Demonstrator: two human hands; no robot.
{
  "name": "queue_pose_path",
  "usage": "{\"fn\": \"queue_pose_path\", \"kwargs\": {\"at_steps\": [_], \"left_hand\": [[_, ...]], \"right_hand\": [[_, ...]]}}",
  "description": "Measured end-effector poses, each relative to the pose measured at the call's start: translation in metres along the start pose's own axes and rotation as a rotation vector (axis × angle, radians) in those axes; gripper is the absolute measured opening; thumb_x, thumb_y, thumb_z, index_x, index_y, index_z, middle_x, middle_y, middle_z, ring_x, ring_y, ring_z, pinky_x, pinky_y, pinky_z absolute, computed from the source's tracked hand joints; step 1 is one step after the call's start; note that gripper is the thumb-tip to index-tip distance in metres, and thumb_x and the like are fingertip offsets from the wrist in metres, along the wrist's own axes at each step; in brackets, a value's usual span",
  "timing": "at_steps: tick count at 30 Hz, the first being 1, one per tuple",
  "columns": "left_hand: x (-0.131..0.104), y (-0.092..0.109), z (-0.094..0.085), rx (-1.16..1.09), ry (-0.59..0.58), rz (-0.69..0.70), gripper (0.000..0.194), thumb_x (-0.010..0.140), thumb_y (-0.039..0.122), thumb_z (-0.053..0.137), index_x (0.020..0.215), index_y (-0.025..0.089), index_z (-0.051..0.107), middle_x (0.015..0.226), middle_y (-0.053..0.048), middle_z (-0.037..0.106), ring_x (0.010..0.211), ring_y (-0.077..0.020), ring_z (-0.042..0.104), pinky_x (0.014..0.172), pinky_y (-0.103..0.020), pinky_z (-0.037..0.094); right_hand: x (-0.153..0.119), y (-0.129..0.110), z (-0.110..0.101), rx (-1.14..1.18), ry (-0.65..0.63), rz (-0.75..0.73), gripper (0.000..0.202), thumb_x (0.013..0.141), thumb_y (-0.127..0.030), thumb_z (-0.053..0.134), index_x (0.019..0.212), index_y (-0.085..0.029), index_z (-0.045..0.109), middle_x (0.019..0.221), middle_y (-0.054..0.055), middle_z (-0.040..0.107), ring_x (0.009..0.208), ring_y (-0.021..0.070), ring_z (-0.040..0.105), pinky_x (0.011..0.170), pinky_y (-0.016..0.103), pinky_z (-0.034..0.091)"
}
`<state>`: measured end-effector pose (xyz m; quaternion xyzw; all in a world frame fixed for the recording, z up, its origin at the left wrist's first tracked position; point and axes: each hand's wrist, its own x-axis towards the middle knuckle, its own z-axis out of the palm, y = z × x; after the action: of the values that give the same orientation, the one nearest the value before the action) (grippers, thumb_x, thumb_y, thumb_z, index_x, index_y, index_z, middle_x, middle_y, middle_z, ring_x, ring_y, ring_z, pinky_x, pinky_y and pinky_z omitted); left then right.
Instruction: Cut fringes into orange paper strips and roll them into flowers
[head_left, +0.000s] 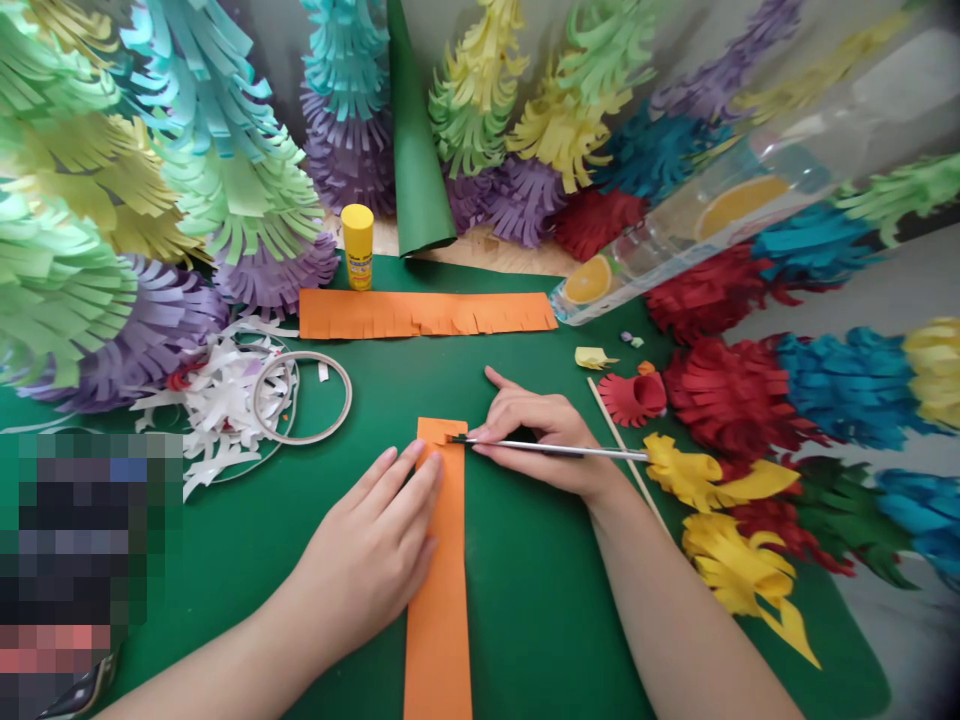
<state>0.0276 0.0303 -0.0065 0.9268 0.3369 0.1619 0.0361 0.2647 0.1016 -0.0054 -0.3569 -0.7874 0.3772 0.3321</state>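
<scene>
Head view: left hand lies flat, fingers together, pressing the orange strip; right hand, right of the strip, pinches what looks like scissors at its top edge.

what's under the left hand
The left hand presses flat on an orange paper strip, which lies on the green mat. The part of the strip beneath the fingers is hidden.

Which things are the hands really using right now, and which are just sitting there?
In use: the orange paper strip, pressed flat by the left hand; the scissors, in the right hand, blades at the strip's top edge.

Lying about: glue stick, fringed orange strip, tape ring, white scraps, green cone.
</scene>
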Motion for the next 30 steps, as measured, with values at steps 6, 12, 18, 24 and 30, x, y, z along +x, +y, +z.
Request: {"fn": "queue_pose_path", "kwargs": {"at_steps": [6, 12, 18, 24, 30], "left_hand": [[0.000, -0.001, -0.001, -0.033, -0.012, -0.031, 0.043, 0.096, 0.025, 0.038, 0.129, 0.004, 0.055, 0.136, -0.010, 0.055, 0.129, -0.0272, 0.047, 0.110, -0.040, 0.036], [0.000, -0.002, -0.002, -0.079, 0.037, -0.008, 0.037, 0.094, 0.023, 0.042, 0.123, 0.008, 0.060, 0.133, -0.014, 0.057, 0.127, -0.0306, 0.049, 0.105, -0.045, 0.042], [-0.001, 0.000, 0.002, -0.103, 0.095, -0.012, 0.032, 0.094, 0.023, 0.046, 0.117, 0.009, 0.064, 0.126, -0.012, 0.062, 0.121, -0.0306, 0.054, 0.104, -0.047, 0.044], [-0.003, 0.001, 0.006, -0.085, 0.133, -0.032, 0.028, 0.093, 0.022, 0.051, 0.114, 0.011, 0.066, 0.124, -0.008, 0.064, 0.121, -0.0264, 0.055, 0.108, -0.042, 0.041], [-0.003, 0.000, 0.005, -0.110, 0.081, -0.040, 0.038, 0.093, 0.031, 0.050, 0.123, 0.009, 0.060, 0.130, -0.010, 0.059, 0.125, -0.0279, 0.051, 0.111, -0.043, 0.037]], "right_hand": [[0.000, -0.002, 0.003, 0.059, 0.066, 0.008, 0.010, 0.075, -0.012, 0.073, 0.075, -0.020, 0.067, 0.074, 0.000, 0.074, 0.066, 0.0121, 0.066, 0.111, 0.052, 0.036], [0.000, -0.005, 0.008, 0.135, 0.111, -0.003, 0.013, 0.073, -0.010, 0.073, 0.077, -0.021, 0.067, 0.076, 0.000, 0.075, 0.069, 0.0128, 0.068, 0.100, 0.044, 0.050], [-0.001, -0.008, 0.015, 0.127, 0.165, 0.098, 0.012, 0.072, -0.013, 0.075, 0.075, -0.022, 0.067, 0.075, -0.001, 0.074, 0.068, 0.0132, 0.067, 0.096, 0.043, 0.053], [-0.002, -0.008, 0.016, 0.150, 0.159, 0.091, 0.014, 0.072, -0.011, 0.075, 0.076, -0.022, 0.067, 0.075, 0.000, 0.074, 0.070, 0.0139, 0.067, 0.090, 0.040, 0.055], [-0.001, -0.010, 0.017, 0.110, 0.112, 0.117, 0.009, 0.075, -0.013, 0.074, 0.077, -0.020, 0.068, 0.076, 0.003, 0.073, 0.069, 0.0149, 0.066, 0.072, 0.032, 0.057]]}}
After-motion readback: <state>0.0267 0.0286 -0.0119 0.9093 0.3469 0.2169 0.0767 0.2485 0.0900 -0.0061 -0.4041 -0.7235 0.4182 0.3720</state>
